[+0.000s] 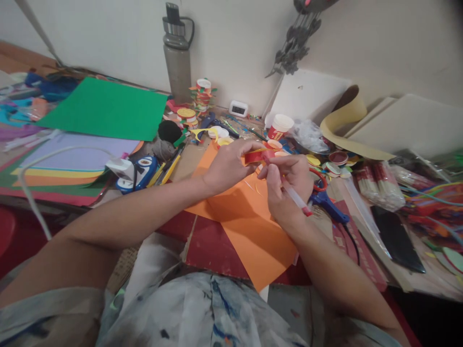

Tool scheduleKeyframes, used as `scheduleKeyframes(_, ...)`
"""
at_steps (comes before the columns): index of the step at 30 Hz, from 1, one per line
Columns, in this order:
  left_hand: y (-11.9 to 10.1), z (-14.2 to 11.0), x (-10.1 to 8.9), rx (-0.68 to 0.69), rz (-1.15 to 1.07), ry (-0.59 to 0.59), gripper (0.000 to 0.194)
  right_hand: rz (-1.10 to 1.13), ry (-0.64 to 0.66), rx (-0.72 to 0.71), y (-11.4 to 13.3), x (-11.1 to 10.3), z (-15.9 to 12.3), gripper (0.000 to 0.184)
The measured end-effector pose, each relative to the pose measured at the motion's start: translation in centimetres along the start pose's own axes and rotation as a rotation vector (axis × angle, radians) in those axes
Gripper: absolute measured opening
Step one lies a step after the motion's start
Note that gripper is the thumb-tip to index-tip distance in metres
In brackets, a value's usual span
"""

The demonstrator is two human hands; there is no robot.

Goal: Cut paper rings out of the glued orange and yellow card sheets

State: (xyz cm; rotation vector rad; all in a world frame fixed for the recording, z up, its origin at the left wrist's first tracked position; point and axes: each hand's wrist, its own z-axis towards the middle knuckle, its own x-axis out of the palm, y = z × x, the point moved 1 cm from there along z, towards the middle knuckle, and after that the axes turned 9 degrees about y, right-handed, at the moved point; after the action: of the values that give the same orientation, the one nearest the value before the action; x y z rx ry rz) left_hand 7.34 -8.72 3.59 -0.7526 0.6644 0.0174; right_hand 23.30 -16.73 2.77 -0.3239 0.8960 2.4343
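Observation:
My left hand (227,166) is closed on a short red ring-shaped piece (253,157) with a yellowish upper edge, gripping it between thumb and fingers. In my right hand (292,183) is a pen (294,194) with a clear barrel and a red end, its other end against or very near the red piece. The fingers hide the exact contact. Below both hands, sheets of orange paper (253,236) hang over the table's front edge. Just right of my right hand are a red-orange loop handle (321,179) and a blue glue gun (331,206).
A green sheet (108,108) lies over stacked coloured paper at left, near a blue-white power strip (144,173) with a white cable. Behind stand a grey bottle (178,67), a small digital clock (238,109) and a paper cup (280,126). Bagged sticks (379,185) lie right.

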Motion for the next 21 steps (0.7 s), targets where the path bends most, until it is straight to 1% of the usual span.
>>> scheduleKeyframes(3,0.08,-0.02,0.01,0.017,-0.003,0.015,0.034,0.018,0.004,0.009,-0.13,0.27,-0.23,0.012)
scheduleKeyframes(8,0.23,-0.13,0.08,0.022,-0.007,0.020,0.036,-0.032,0.023,0.051,-0.43,0.43,-0.56,0.013)
scheduleKeyframes(12,0.52,-0.21,0.21,0.043,-0.011,0.015,0.036,-0.076,0.047,0.034,-0.52,0.48,-0.57,0.009)
scheduleKeyframes(16,0.75,-0.24,0.26,0.049,-0.029,0.012,0.033,-0.119,0.083,0.027,-0.46,0.67,-0.52,0.009)
scheduleKeyframes(18,0.71,-0.11,0.18,0.020,-0.072,0.018,0.033,-0.132,0.074,0.015,-0.22,0.66,-0.51,0.009)
scheduleKeyframes(21,0.61,0.34,-0.10,-0.111,-0.187,-0.008,0.029,-0.054,0.045,-0.034,0.42,0.27,-0.30,0.008)
